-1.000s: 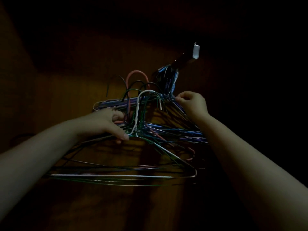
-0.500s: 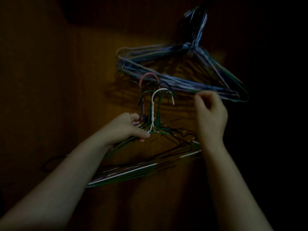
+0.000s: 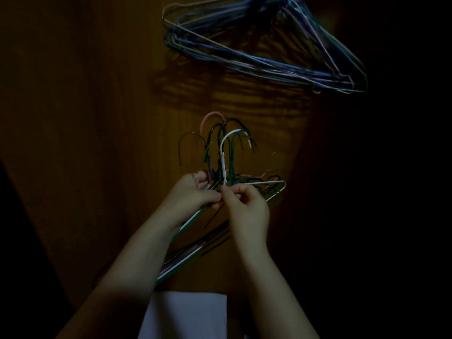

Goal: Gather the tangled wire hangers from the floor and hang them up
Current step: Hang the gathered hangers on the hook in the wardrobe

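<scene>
A bundle of wire hangers [image 3: 221, 152], with white, pink, green and dark hooks pointing up, is held in front of a dim wooden surface. My left hand [image 3: 193, 194] grips the bundle just below the hooks. My right hand [image 3: 247, 206] pinches the neck of the white hanger [image 3: 223, 172] right beside the left hand. The hangers' bars slant down to the lower left behind my forearms. A second bunch of blue and purple hangers [image 3: 266, 57] hangs at the top, its hooks cut off by the frame edge.
A wooden panel [image 3: 97, 118] fills the background, with the hangers' shadows on it. A pale rectangular thing [image 3: 186, 314] shows at the bottom between my arms. The right side of the view is dark.
My right hand left the hung blue bunch and came down to the neck of the white hanger. The held bundle now sits well below the hung bunch.
</scene>
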A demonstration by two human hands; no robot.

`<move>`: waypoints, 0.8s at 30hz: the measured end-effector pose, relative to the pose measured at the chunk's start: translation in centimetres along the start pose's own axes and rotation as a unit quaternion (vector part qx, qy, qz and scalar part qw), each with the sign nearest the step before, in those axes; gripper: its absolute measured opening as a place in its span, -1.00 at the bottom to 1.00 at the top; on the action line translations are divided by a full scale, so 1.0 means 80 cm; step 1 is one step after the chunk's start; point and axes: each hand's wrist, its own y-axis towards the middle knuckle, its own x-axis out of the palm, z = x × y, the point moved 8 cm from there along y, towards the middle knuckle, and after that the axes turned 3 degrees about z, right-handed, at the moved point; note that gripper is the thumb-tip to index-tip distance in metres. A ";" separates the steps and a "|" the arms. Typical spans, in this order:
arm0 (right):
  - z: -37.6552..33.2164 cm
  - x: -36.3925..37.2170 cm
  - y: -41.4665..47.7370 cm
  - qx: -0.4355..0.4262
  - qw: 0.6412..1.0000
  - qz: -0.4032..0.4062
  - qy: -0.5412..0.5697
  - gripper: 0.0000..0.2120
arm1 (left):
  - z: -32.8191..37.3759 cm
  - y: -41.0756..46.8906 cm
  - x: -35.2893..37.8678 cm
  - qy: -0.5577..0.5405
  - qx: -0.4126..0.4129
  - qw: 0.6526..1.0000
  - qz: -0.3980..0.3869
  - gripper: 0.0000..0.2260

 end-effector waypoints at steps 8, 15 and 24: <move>0.004 -0.015 0.001 -0.011 1.000 -0.004 0.008 -0.80 | -0.001 -0.008 0.012 -0.040 -0.004 0.999 0.006 -0.82; 0.015 -0.027 0.017 -0.027 1.000 0.006 -0.014 -0.76 | -0.004 -0.004 -0.004 0.003 0.004 0.999 0.051 -0.83; -0.006 -0.081 0.082 -0.154 0.962 -0.027 -0.222 -0.83 | 0.018 0.004 -0.031 0.133 0.026 0.991 -0.007 -0.79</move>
